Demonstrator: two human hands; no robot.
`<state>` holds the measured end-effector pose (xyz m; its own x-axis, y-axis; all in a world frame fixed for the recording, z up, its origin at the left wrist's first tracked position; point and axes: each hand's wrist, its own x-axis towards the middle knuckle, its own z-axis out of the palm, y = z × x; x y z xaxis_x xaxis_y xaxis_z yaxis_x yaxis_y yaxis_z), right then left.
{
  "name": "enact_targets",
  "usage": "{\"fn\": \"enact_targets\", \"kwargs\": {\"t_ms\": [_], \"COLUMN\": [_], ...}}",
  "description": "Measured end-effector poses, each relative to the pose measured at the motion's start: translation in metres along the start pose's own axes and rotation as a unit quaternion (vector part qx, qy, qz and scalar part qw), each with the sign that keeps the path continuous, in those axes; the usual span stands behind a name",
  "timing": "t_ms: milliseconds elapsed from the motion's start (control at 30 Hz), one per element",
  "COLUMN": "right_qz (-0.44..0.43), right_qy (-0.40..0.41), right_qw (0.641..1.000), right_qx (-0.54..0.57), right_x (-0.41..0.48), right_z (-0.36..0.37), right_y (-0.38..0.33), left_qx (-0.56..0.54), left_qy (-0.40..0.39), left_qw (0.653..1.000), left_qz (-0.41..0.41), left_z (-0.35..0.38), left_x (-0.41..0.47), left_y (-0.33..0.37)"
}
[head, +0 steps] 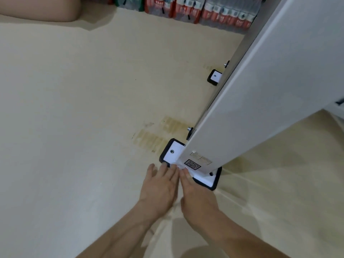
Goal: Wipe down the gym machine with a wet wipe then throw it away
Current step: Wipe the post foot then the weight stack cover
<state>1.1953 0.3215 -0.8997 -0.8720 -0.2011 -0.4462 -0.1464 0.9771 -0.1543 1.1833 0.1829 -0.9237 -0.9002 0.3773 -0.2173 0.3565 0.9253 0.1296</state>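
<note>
Two hands (158, 185) (198, 196), one wipe (179, 167), two base plates (173, 155) (215, 77).

The pale beige floor (74, 127) fills most of the view. At 5 o'clock a white base plate (174, 155) on a black rubber pad (216, 183) sits flat on it, carrying the white upright of the gym machine (260, 90). A second, smaller foot (214, 77) of the same kind stands at 2 o'clock. Brownish streaky stains (158, 136) mark the floor just at 10 o'clock of the nearer plate (a fainter patch shows beside the far foot). A row of red and grey packages (204, 12) lines the floor's far edge from 12 to 1 o'clock, and a rounded beige pad (37, 10) rests at 11 o'clock.
</note>
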Motion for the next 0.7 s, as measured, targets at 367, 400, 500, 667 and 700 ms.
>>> {"fn": "enact_targets", "kwargs": {"t_ms": [367,400,500,667,700], "right_qz": [0.005,0.017,0.028,0.064,0.072], "right_qy": [0.002,0.001,-0.009,0.011,0.014], "right_qw": [1.000,1.000,0.999,0.997,0.996], "right_qx": [-0.021,-0.010,0.015,0.037,0.042], "right_x": [-0.012,-0.017,-0.024,-0.028,-0.028], "right_z": [-0.007,-0.006,-0.003,0.005,0.005], "right_y": [0.044,0.050,0.058,0.051,0.049], "left_qx": [-0.009,-0.018,-0.019,-0.006,-0.010], "left_qy": [0.038,0.024,0.056,0.070,0.068], "left_qw": [0.999,0.999,0.998,0.998,0.998], "left_qz": [0.022,0.028,0.019,0.003,-0.001], "left_z": [0.008,0.010,0.007,0.003,0.002], "left_x": [0.003,0.002,0.006,0.010,0.011], "left_y": [0.028,0.036,0.039,0.016,0.015]}}
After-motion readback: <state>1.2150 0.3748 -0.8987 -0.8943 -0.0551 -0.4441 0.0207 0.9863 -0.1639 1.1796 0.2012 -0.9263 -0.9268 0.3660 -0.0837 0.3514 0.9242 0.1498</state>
